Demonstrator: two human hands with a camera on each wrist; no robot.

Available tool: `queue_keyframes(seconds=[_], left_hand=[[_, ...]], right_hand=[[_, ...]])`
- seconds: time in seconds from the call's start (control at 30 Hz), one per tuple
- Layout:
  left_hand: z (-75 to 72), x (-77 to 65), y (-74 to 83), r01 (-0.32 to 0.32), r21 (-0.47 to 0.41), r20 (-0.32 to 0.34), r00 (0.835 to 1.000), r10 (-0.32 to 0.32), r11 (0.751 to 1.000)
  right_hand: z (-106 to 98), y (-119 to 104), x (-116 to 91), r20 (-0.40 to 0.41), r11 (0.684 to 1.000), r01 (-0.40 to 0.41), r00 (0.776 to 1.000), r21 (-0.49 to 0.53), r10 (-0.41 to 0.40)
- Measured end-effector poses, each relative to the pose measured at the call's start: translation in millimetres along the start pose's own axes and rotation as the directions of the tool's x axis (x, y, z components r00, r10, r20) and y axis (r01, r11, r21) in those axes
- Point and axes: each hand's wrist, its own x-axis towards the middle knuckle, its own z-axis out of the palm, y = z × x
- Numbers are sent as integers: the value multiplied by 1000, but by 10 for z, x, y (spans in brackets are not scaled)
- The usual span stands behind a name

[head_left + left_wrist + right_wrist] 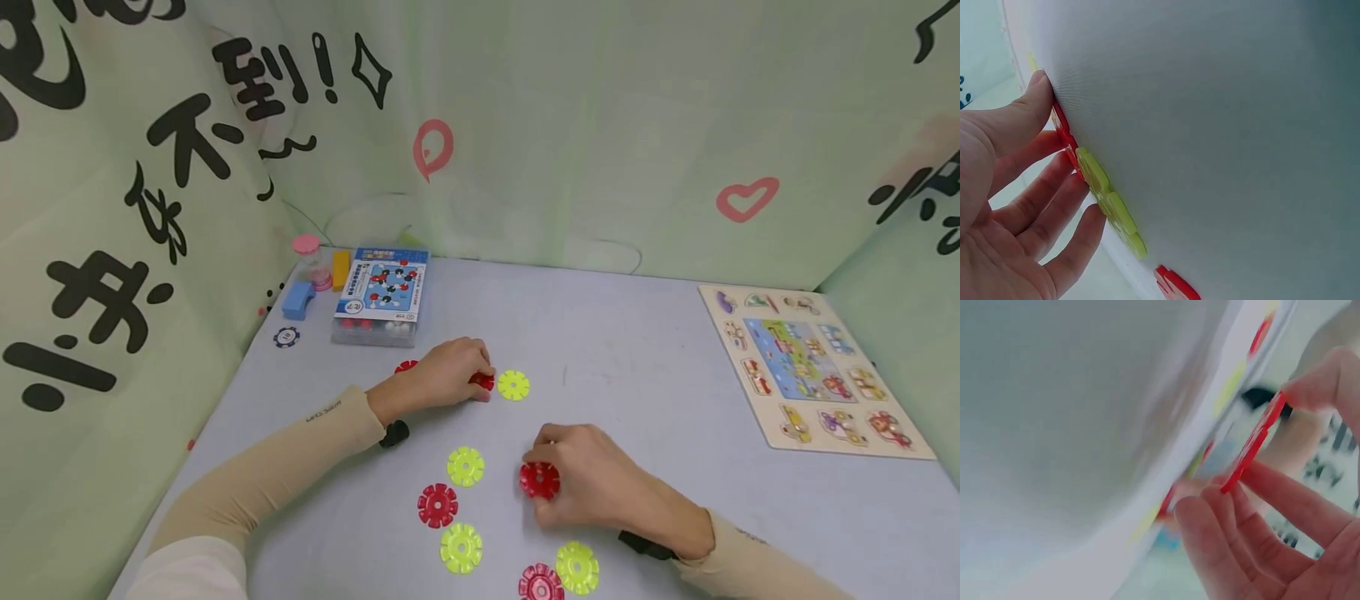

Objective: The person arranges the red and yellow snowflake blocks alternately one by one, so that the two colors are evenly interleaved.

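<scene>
My left hand point(448, 372) is at the far middle of the table, its thumb and fingertips at opposite edges of a red notched disc point(1060, 120) lying at the tabletop. Right under its fingers a yellow-green disc point(1110, 203) shows in the left wrist view; another red disc point(1175, 286) lies beyond that. On the other side of the held one is a yellow-green disc point(513, 385). Nearer the front, my right hand point(592, 475) pinches a red notched disc point(540, 480) by its edges, tilted and raised above the table in the right wrist view point(1252, 447).
Loose discs, including a red disc point(437, 506) and a yellow-green disc point(577, 567), lie at the front. A boxed molecule set point(382, 292), a blue block point(297, 300) and a pink-lidded jar point(307, 258) stand back left. A picture puzzle board point(817, 371) lies at the right.
</scene>
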Motion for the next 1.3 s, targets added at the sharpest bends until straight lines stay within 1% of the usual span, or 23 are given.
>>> queue_keyframes(seconds=[0.1, 0.27, 0.33, 0.4, 0.5, 0.67, 0.73, 0.87, 1.07, 1.3], left_hand=[[-2, -1, -5, 0, 4, 2, 1000, 0, 1000], [-11, -5, -5, 9, 3, 4, 1000, -9, 1000], [-12, -5, -5, 11, 3, 3, 1000, -11, 1000], [-8, -2, -4, 9, 10, 2, 1000, -9, 1000], [-7, 5, 3, -13, 18, 0, 1000, 13, 1000], [-16, 11, 17, -50, 30, -3, 999, 50, 998], [-13, 13, 14, -46, 27, 0, 999, 46, 999], [-3, 17, -4, -36, 24, 0, 999, 36, 999], [4, 8, -13, -31, 15, -4, 1000, 31, 999], [-14, -4, -5, -34, 2, -6, 999, 34, 999]], right_hand=[[-64, 212, 48, -79, 999, -43, 996, -27, 41], [-104, 593, 199, -147, 994, -102, 984, -23, 98], [-106, 739, 291, -157, 992, -121, 981, -20, 116], [-109, 866, 386, -150, 991, -131, 980, -15, 127], [-119, 987, 506, -99, 989, -147, 984, -8, 145], [-146, 1027, 590, 25, 988, -154, 988, 19, 154], [-151, 1021, 595, 44, 991, -132, 990, 26, 130], [-146, 1006, 587, 62, 994, -98, 994, 41, 95], [-148, 992, 562, 113, 991, -118, 987, 55, 112], [-120, 1001, 567, 89, 992, -121, 989, 35, 117]])
